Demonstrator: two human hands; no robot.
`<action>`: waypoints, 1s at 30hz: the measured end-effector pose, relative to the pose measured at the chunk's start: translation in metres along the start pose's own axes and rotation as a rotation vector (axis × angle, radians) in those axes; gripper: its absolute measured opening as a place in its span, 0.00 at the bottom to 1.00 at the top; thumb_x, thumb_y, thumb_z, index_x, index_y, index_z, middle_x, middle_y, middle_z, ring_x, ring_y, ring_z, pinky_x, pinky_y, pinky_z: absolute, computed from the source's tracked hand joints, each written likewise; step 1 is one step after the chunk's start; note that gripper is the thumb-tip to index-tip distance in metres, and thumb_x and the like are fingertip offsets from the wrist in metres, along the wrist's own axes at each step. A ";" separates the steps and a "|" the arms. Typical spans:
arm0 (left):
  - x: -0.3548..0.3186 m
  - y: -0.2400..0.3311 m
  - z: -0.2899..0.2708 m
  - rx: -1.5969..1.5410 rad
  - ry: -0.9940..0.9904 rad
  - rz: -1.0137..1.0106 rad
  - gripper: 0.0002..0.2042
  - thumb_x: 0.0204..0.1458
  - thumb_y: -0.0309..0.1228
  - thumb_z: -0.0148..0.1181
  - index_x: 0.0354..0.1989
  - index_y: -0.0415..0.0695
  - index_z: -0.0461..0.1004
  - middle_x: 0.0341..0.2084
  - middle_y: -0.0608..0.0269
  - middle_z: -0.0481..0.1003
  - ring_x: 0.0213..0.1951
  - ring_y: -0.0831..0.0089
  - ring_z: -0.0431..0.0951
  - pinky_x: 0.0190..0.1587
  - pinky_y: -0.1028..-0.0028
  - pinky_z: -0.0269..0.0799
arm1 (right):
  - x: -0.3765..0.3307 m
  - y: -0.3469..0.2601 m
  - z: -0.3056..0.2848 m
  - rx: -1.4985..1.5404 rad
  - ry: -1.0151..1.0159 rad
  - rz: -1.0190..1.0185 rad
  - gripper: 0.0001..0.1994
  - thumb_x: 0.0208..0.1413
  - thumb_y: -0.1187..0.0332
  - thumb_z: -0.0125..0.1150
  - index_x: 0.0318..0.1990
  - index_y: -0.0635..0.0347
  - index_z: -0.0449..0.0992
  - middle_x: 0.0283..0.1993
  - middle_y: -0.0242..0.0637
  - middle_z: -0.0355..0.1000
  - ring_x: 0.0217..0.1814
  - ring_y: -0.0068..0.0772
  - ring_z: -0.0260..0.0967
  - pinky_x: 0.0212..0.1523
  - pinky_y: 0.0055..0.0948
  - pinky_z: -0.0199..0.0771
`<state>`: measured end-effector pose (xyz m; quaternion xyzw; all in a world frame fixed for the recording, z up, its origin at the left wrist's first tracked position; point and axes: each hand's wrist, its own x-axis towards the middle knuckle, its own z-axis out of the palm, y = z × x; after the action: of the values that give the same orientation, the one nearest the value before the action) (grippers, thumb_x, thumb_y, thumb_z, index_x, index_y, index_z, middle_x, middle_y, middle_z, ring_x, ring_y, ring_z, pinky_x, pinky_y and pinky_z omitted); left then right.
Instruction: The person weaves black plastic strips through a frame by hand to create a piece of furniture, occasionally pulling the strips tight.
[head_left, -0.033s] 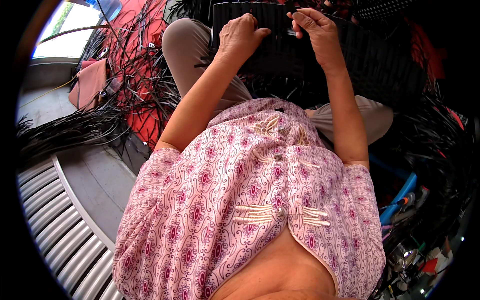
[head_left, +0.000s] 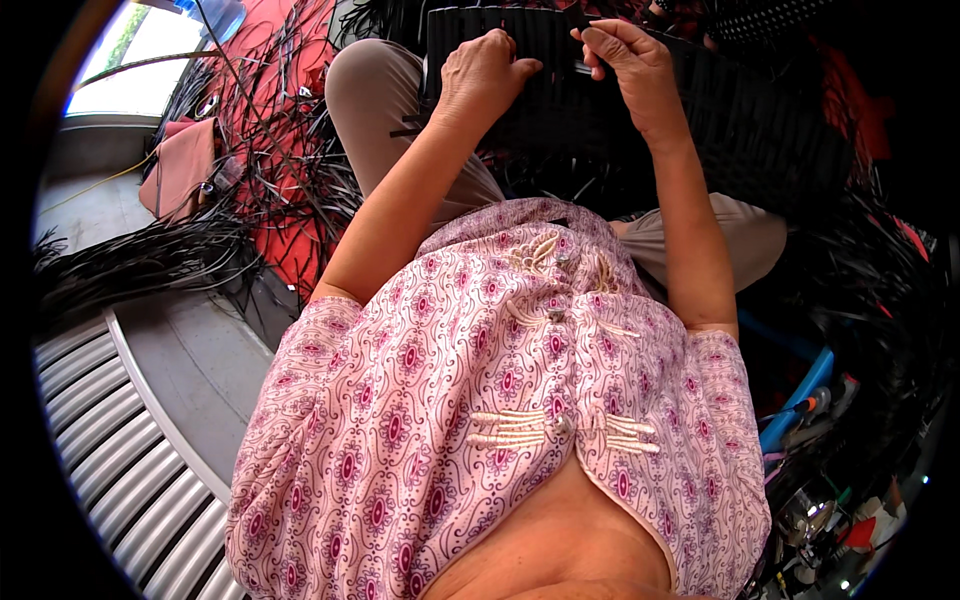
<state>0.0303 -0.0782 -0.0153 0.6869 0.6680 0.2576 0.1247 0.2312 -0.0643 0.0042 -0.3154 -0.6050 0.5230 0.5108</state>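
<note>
A black woven panel (head_left: pixel 740 120) of flat plastic strips lies across my lap at the top of the view. My left hand (head_left: pixel 480 75) rests on its near left edge, fingers curled over the weave and gripping it. My right hand (head_left: pixel 625 65) is just to the right of it, thumb and fingers pinched on a black strip (head_left: pixel 582 68) at the panel's top edge. Both forearms reach up from my pink patterned blouse (head_left: pixel 480 400). My knees in beige trousers (head_left: pixel 375 95) show beneath the panel.
Loose black strips (head_left: pixel 150 260) are heaped at the left over a red sheet (head_left: pixel 290 150). A pink cloth (head_left: pixel 180 165) lies by them. A ribbed metal surface (head_left: pixel 110 440) fills the lower left. More strips and a blue tool (head_left: pixel 800 395) lie at the right.
</note>
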 end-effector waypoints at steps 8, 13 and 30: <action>-0.004 -0.007 0.007 -0.091 0.031 0.009 0.19 0.48 0.38 0.67 0.41 0.34 0.78 0.26 0.52 0.81 0.28 0.66 0.84 0.38 0.69 0.77 | 0.003 -0.007 0.005 -0.258 -0.031 0.092 0.08 0.59 0.65 0.64 0.38 0.60 0.83 0.24 0.27 0.75 0.23 0.13 0.68 0.27 0.15 0.69; -0.005 -0.005 -0.001 -0.293 -0.041 -0.059 0.18 0.50 0.33 0.64 0.45 0.31 0.77 0.30 0.51 0.82 0.28 0.69 0.84 0.36 0.73 0.77 | 0.009 -0.012 0.015 -0.673 -0.057 0.183 0.11 0.56 0.62 0.66 0.37 0.61 0.83 0.24 0.30 0.74 0.26 0.16 0.71 0.32 0.19 0.72; -0.003 -0.010 -0.007 -0.418 -0.134 -0.096 0.19 0.49 0.29 0.61 0.48 0.30 0.76 0.35 0.51 0.82 0.29 0.71 0.84 0.36 0.74 0.78 | 0.031 0.000 0.038 -1.086 -0.221 0.335 0.14 0.54 0.57 0.59 0.38 0.56 0.84 0.35 0.43 0.80 0.45 0.47 0.77 0.51 0.43 0.74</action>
<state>0.0186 -0.0820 -0.0152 0.6291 0.6222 0.3381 0.3206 0.1861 -0.0477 0.0161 -0.5673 -0.7782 0.2411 0.1201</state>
